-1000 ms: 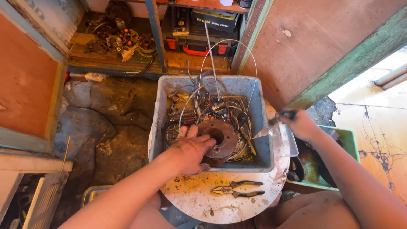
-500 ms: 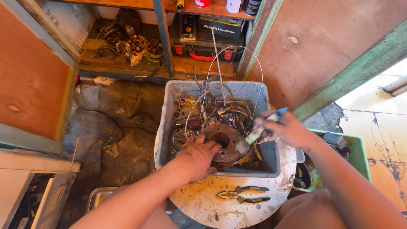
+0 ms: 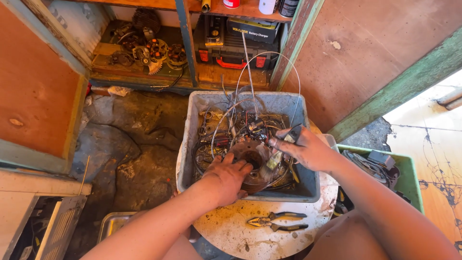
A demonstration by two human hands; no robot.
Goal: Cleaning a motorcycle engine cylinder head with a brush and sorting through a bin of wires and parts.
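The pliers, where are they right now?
In the head view, the pliers lie on the round white tabletop, just in front of the grey bin and below the right hand, untouched by either hand.
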